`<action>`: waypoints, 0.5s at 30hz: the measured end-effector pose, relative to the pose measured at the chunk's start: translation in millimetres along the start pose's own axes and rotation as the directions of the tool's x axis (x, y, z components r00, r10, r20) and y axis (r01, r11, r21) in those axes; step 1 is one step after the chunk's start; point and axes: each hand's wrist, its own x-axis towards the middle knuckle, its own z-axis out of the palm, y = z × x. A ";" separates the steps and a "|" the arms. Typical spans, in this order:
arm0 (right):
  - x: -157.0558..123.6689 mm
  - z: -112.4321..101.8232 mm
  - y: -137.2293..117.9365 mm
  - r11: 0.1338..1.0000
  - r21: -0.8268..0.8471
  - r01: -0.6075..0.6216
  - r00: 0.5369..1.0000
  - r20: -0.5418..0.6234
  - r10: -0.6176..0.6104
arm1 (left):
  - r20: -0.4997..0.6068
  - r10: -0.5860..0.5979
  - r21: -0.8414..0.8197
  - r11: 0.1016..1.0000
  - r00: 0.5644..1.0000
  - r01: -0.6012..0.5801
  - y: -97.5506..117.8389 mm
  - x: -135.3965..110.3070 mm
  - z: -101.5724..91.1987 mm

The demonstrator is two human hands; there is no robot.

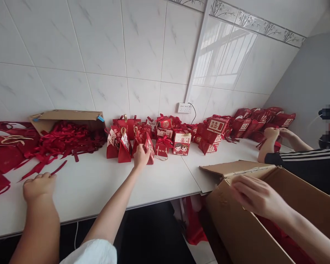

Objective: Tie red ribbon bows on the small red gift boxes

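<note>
My left hand (141,157), below a white sleeve (92,253), has its fingers closed on a red printed wedding gift box (150,148) with slanted sides. Two similar slant-sided gift boxes stand just left of it. On its right are a ribbon-tied gift box (164,146) and a gift box with two cartoon faces (182,143). My right hand (254,196) is over the near rim of a large open cardboard box (228,216). Its fingers are curled together, and what they grip, if anything, is hidden. Red material shows inside that box.
Another person's hand (40,185) rests near loose red ribbons (67,137) by a small carton (66,115). At right, a co-worker's hands (275,135) handle a red item. Stacked gift boxes (216,126) and a power strip (184,107) are along the wall.
</note>
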 end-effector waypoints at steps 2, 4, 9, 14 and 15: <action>29.1 22.8 -14.5 0.997 0.013 0.077 0.987 0.143 -0.078 | 0.031 0.002 -0.053 0.999 1.000 0.000 -6.5 -5.8 -15.4; 52.0 51.8 -23.0 0.998 0.061 -0.015 0.974 0.226 0.001 | 0.065 0.012 -0.111 0.994 0.998 -0.004 -11.2 -13.2 -28.4; 103.3 144.0 -23.4 0.816 0.390 -0.427 0.886 0.359 0.293 | 0.147 0.046 -0.232 0.973 0.988 -0.011 -16.2 -35.3 -38.9; 141.2 206.0 -24.8 0.643 0.526 -0.556 0.830 0.394 0.395 | 0.196 0.060 -0.277 0.961 0.979 -0.003 -17.0 -44.3 -37.7; 144.4 211.3 -26.6 0.635 0.542 -0.551 0.834 0.377 0.402 | 0.207 0.064 -0.277 0.961 0.976 -0.004 -16.9 -43.9 -39.3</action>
